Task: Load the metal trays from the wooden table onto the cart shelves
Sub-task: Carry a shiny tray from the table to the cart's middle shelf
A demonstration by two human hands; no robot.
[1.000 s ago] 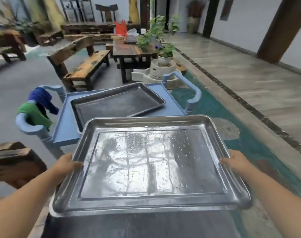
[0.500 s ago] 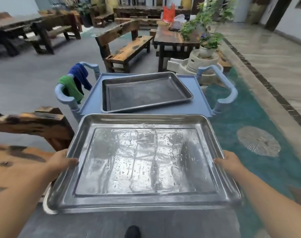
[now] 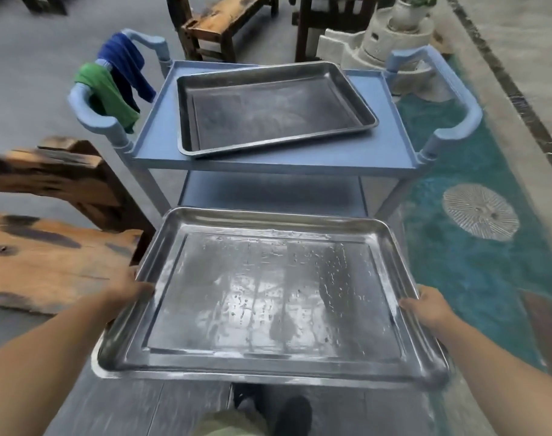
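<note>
Looks down from head height at a wet metal tray (image 3: 268, 297), carried level in front of the body above a grey floor. Grips the tray's left rim with the left hand (image 3: 126, 294), thumb on top, fingers hidden underneath. Grips the right rim with the right hand (image 3: 425, 306) in the same way. Faces a blue cart (image 3: 331, 158) just beyond the carried tray's far edge. On the cart's top shelf, a second metal tray (image 3: 268, 111), lying flat and turned slightly askew. Beneath it, a lower shelf (image 3: 268, 193). Draped over the cart's left handle (image 3: 92, 118), a blue cloth (image 3: 126, 64) and a green cloth (image 3: 108, 89). To the left, a rough wooden bench (image 3: 41, 262). To the right, teal patterned floor (image 3: 457, 262). At the bottom edge, a dark shoe (image 3: 295, 413).
</note>
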